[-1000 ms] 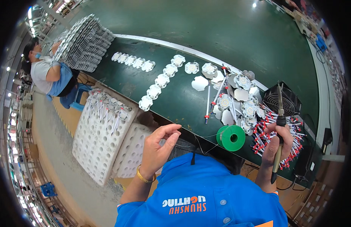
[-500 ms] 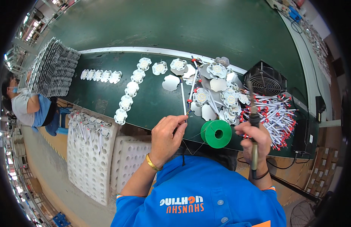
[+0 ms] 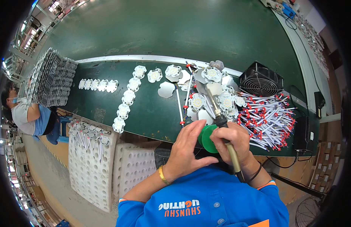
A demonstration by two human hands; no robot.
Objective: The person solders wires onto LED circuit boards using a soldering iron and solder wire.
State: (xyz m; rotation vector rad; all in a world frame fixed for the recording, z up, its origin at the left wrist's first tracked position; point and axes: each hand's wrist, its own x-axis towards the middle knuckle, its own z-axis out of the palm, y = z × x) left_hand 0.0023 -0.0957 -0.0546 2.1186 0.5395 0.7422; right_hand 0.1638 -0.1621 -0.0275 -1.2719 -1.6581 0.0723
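My right hand (image 3: 234, 139) is closed around a soldering iron (image 3: 233, 158), whose metal tip slants up and left over the pile of LED boards (image 3: 226, 101). Beside it my left hand (image 3: 185, 151) has its fingers stretched out and its thumb apart, with nothing held. A green spool (image 3: 207, 138) stands between the two hands, close to the left fingers and partly covered by the right hand; contact with either is unclear. Just beyond the left fingertips, a thin white wire lead (image 3: 179, 104) lies on the green table, next to a plain silver plate (image 3: 166, 90).
To the right are a heap of white wires with red connectors (image 3: 264, 121) and a black fan (image 3: 261, 79). LED boards (image 3: 128, 97) form rows at left, near a tall stack of boards (image 3: 52, 77). Perforated white foam trays (image 3: 90, 170) stand below; another person (image 3: 35, 113) sits far left.
My left hand has left the white wire's near end, opened and moved right beside the spool. My right hand has come left with the soldering iron, its tip now over the boards.
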